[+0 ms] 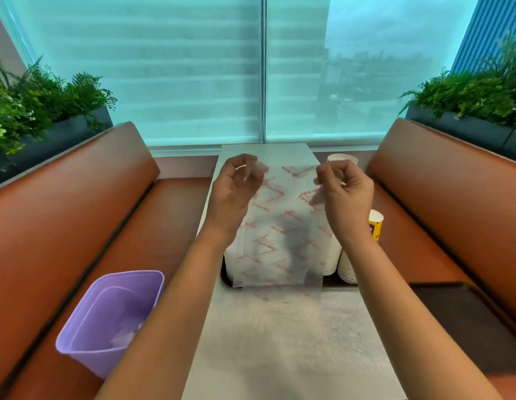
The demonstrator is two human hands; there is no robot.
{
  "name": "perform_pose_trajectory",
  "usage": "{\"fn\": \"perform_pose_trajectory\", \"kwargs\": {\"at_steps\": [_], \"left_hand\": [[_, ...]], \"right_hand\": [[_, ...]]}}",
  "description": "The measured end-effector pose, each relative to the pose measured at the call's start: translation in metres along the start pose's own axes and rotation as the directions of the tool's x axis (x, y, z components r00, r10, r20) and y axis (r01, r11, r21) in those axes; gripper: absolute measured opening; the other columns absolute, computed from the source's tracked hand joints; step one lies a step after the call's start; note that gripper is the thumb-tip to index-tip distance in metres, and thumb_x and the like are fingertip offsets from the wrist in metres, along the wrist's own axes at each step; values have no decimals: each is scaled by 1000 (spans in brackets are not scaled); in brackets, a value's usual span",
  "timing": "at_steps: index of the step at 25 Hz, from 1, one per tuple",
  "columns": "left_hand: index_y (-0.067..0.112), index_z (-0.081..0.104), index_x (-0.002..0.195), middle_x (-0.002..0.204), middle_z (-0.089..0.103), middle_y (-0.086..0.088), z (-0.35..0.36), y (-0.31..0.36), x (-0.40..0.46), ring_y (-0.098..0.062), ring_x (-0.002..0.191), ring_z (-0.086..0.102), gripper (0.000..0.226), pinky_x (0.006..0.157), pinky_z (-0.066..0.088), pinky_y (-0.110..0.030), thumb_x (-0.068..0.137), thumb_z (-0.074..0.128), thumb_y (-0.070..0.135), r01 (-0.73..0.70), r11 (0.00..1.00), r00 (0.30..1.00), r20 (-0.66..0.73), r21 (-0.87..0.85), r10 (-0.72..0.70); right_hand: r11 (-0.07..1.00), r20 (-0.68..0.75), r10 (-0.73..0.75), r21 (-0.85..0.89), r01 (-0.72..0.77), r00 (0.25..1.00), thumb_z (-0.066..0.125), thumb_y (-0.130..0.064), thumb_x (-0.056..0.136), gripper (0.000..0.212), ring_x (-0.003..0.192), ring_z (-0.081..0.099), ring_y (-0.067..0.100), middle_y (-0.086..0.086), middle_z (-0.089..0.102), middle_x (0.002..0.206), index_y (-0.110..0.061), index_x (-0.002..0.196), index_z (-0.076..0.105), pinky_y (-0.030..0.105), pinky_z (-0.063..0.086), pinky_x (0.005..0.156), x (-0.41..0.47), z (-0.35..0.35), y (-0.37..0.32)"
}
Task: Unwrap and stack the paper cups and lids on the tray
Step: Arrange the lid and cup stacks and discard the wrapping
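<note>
Wrapper (pixel 282 226) — translucent, red-printed — pinched between both hands, left (pixel 236 186) and right (pixel 344 189).

The see-through wrapper (pixel 282 232) bore red lettering. One cup (pixel 375 225) was yellow with a white rim, the stacked cups (pixel 347 268) white, the bin (pixel 106 319) lilac, the benches (pixel 77 197) orange-brown.

Two bare forearms, no sleeves visible up to the frame's lower edge. No watch, bracelet or ring showing on either wrist or on the fingers. Left hand (pixel 236 183) and right hand (pixel 344 187) ungloved. Short nails, as far as the blur allows. Nothing else of the body in view.
</note>
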State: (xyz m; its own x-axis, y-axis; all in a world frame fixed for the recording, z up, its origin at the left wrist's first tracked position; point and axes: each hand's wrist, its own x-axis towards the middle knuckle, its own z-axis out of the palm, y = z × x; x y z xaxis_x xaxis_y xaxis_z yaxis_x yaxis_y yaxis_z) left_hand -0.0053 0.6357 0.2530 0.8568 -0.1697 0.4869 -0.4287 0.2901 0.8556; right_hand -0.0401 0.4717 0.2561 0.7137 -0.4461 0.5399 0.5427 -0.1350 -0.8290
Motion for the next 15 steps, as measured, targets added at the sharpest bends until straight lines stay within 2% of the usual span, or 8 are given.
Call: {"fn": "perform_pose_trajectory", "kwargs": {"at_steps": [2, 3, 5, 6, 8, 10, 12, 15], "left_hand": [[30, 50, 114, 104, 67, 12, -12, -12, -7, -7, 96, 64, 47, 75, 49, -18, 71, 67, 33, 119, 986, 947, 284, 119, -148], [30, 52, 115, 104, 68, 11, -16, -21, -14, -8, 92, 66, 46, 74, 50, -21, 72, 69, 30, 173, 965, 919, 320, 199, -231], [24, 59, 105, 87, 72, 12, -21, -37, -25, -8, 71, 68, 25, 63, 52, -24, 84, 63, 12, 272, 933, 926, 199, 236, -321], [23, 60, 102, 81, 72, 13, -21, -40, -28, -8, 64, 67, 20, 57, 52, -22, 89, 58, 8, 315, 928, 929, 133, 199, -344], [22, 60, 101, 78, 71, 14, -19, -43, -30, -8, 61, 67, 17, 51, 51, -20, 93, 53, 9, 363, 925, 925, 72, 117, -372], [22, 60, 102, 78, 71, 14, -16, -44, -30, -8, 60, 67, 16, 49, 51, -20, 93, 53, 10, 389, 918, 915, 78, 82, -395], [21, 60, 100, 78, 71, 14, -12, -47, -32, -9, 59, 67, 15, 47, 50, -20, 92, 53, 11, 403, 912, 909, 81, 79, -408], [23, 61, 97, 78, 71, 12, -8, -54, -37, -9, 59, 66, 14, 47, 50, -19, 94, 53, 12, 437, 897, 896, 53, 71, -441]], "right_hand": [[996, -60, 68, 69, -64, 996, 57, -7, 93, 18, 38, 51, 6, -1, 56, 63, -15, 76, 56, 23, 46, 35, 4, -2, -3], [990, -91, 105, 104, -96, 990, 56, -9, 94, 17, 39, 52, 6, -1, 55, 65, -15, 78, 55, 24, 46, 35, 5, -5, -4], [957, -64, 204, 221, -186, 977, 53, -18, 96, 5, 51, 58, 7, -1, 59, 77, -18, 92, 55, 26, 52, 45, 7, -13, 0], [923, 22, 272, 278, -267, 962, 54, -25, 95, 8, 62, 61, 9, -2, 61, 87, -22, 103, 52, 28, 55, 56, 7, -18, 4], [872, 244, 397, 200, -446, 885, 64, -38, 85, 41, 81, 65, 12, -5, 62, 107, -28, 120, 46, 31, 55, 70, -2, -28, 19], [835, 363, 482, 86, -544, 798, 66, -29, 82, 46, 86, 69, 11, -2, 64, 112, -22, 124, 49, 27, 56, 69, -19, -30, 32], [813, 350, 516, 88, -576, 782, 58, -9, 89, 33, 83, 70, 11, 3, 68, 104, -11, 122, 53, 25, 57, 65, -32, -27, 41], [814, 302, 540, 51, -579, 785, 52, -2, 93, 26, 68, 69, 5, 1, 66, 94, -9, 118, 54, 20, 52, 50, -42, -26, 44]]}}
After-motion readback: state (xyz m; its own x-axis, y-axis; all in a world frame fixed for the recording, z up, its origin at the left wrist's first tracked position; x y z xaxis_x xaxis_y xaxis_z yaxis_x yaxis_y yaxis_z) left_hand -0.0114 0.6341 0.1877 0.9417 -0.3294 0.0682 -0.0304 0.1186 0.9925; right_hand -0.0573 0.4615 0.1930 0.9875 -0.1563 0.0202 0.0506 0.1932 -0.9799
